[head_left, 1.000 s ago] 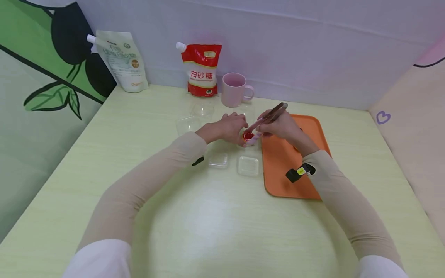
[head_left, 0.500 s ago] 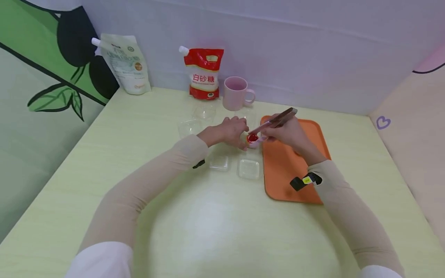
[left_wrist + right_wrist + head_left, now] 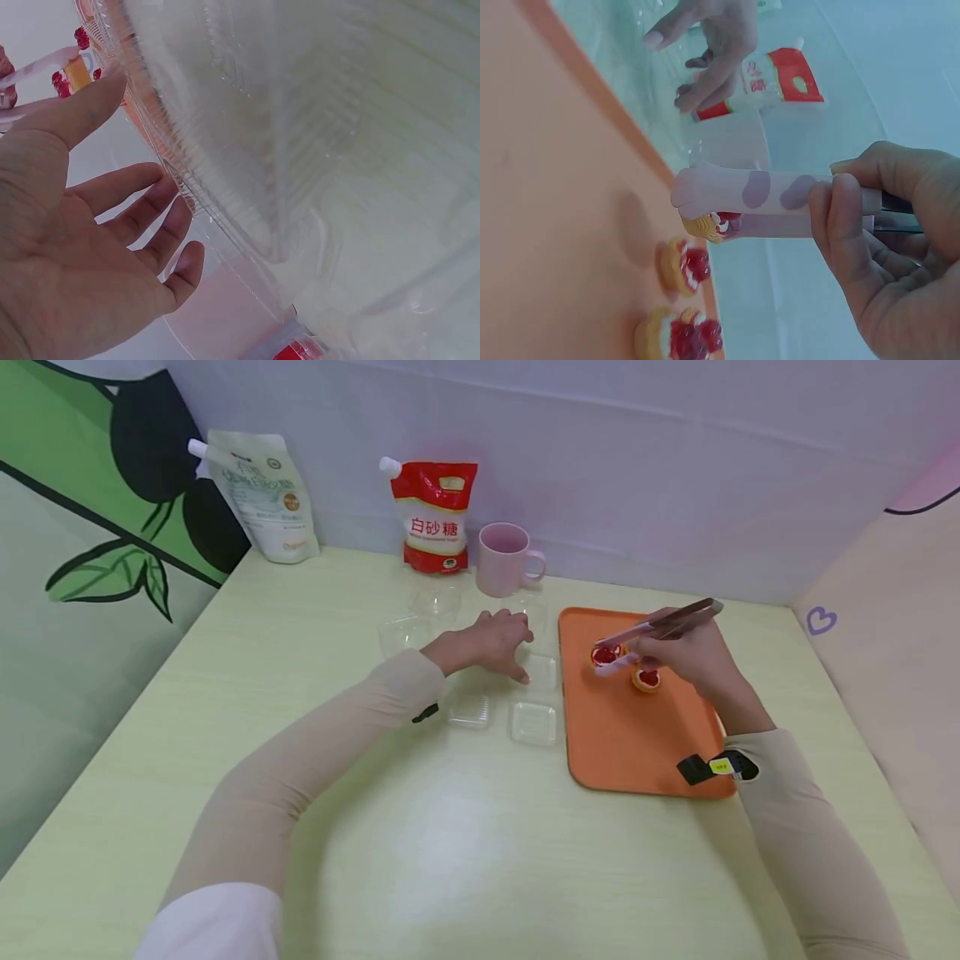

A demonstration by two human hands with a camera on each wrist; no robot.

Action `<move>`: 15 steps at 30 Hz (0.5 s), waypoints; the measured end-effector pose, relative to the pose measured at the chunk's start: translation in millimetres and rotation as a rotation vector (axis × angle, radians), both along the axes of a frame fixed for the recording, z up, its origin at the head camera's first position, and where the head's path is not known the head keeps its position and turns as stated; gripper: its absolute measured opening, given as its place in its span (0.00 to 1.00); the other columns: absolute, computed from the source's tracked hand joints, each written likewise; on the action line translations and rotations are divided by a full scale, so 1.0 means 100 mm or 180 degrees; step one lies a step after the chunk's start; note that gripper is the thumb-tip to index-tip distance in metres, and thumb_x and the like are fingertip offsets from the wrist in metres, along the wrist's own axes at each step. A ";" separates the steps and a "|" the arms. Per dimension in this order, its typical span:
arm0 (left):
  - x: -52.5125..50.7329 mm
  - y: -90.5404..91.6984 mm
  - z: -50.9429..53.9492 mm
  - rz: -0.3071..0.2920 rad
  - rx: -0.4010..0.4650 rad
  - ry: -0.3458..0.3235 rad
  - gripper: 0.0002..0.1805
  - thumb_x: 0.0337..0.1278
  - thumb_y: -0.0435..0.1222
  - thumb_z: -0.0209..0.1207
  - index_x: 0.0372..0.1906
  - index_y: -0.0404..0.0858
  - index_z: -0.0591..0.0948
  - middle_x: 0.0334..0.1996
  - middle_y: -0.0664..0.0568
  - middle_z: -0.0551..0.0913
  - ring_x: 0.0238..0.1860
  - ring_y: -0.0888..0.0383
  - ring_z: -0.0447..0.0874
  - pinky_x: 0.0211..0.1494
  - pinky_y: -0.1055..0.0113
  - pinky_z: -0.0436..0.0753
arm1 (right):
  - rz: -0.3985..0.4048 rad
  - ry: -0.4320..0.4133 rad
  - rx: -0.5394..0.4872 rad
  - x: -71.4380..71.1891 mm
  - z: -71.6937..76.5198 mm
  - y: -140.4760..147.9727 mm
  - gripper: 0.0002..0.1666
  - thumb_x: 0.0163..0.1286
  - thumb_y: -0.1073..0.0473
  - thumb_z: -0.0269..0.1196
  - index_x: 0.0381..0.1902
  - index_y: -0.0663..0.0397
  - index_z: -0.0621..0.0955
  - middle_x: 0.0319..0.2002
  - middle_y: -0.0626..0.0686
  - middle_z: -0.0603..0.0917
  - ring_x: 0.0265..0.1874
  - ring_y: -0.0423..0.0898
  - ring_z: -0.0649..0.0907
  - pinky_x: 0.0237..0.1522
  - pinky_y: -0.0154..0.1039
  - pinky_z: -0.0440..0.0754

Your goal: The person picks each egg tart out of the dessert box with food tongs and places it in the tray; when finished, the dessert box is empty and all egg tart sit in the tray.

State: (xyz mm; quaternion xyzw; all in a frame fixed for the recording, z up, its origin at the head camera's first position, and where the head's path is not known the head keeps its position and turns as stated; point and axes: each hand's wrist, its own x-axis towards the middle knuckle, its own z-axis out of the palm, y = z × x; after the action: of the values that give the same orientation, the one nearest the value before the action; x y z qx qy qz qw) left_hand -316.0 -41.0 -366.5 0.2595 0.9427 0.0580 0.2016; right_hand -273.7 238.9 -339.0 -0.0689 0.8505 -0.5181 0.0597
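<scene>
My right hand (image 3: pixel 690 647) grips a pair of tongs (image 3: pixel 742 187) with pink paw-shaped tips. Between the tips is a small red-topped tart (image 3: pixel 712 225), over the orange tray (image 3: pixel 630 743). Two more tarts show in the right wrist view: one tart (image 3: pixel 681 266) close to the tips and another tart (image 3: pixel 679 339) below it. My left hand (image 3: pixel 498 643) has its fingers spread at a clear plastic box (image 3: pixel 542 672) left of the tray. In the left wrist view its fingertips lie along the clear plastic's edge; whether they press on it I cannot tell.
More clear containers stand around the left hand, among them a box (image 3: pixel 534 723) in front and a lid (image 3: pixel 405 633) behind. A pink mug (image 3: pixel 502 560), a red sugar pouch (image 3: pixel 435 518) and a pale pouch (image 3: pixel 266 497) stand along the back wall.
My right hand has carried the tongs rightward from the clear box beside my left hand to above the tray, with a tart between the tips. The left hand stays about where it was.
</scene>
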 end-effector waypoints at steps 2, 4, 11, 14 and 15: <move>0.00 0.00 0.00 -0.0003 0.0000 -0.0002 0.39 0.53 0.53 0.70 0.68 0.40 0.74 0.63 0.47 0.72 0.64 0.48 0.66 0.65 0.51 0.65 | -0.0009 0.0020 0.0103 0.01 -0.04 0.07 0.21 0.65 0.63 0.68 0.52 0.71 0.78 0.26 0.37 0.86 0.21 0.35 0.87 0.30 0.33 0.86; -0.01 0.00 -0.01 0.0000 -0.0003 0.0001 0.39 0.53 0.53 0.70 0.68 0.40 0.74 0.63 0.47 0.71 0.64 0.48 0.66 0.66 0.51 0.65 | 0.0002 0.0005 0.0152 0.03 -0.07 0.13 0.22 0.65 0.63 0.68 0.52 0.72 0.78 0.26 0.36 0.86 0.21 0.35 0.87 0.29 0.33 0.86; -0.02 0.00 -0.02 0.0031 -0.0016 0.0007 0.40 0.53 0.53 0.71 0.68 0.40 0.74 0.64 0.47 0.71 0.64 0.48 0.66 0.66 0.50 0.65 | 0.0045 -0.0070 0.0151 0.00 -0.20 0.21 0.19 0.66 0.64 0.66 0.52 0.72 0.79 0.26 0.34 0.85 0.21 0.36 0.87 0.31 0.37 0.87; -0.02 0.00 -0.02 0.0011 -0.0042 0.0001 0.40 0.53 0.53 0.70 0.68 0.40 0.74 0.64 0.47 0.71 0.65 0.47 0.66 0.67 0.50 0.64 | 0.0008 -0.0062 0.0161 -0.01 -0.25 0.21 0.20 0.66 0.64 0.66 0.52 0.72 0.78 0.25 0.33 0.84 0.21 0.35 0.86 0.30 0.35 0.86; -0.02 0.01 -0.02 0.0009 -0.0041 -0.0006 0.40 0.53 0.53 0.70 0.68 0.40 0.74 0.64 0.47 0.71 0.65 0.47 0.66 0.67 0.50 0.64 | -0.0002 -0.0054 0.0170 -0.01 -0.27 0.20 0.20 0.66 0.64 0.66 0.52 0.72 0.78 0.25 0.33 0.84 0.21 0.35 0.86 0.29 0.33 0.86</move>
State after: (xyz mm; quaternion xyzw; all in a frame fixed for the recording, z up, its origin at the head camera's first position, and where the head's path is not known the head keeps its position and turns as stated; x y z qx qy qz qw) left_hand -317.8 -40.4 -368.7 0.2569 0.9432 0.0525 0.2041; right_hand -274.7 259.4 -365.6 -0.0626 0.8635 -0.4957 0.0685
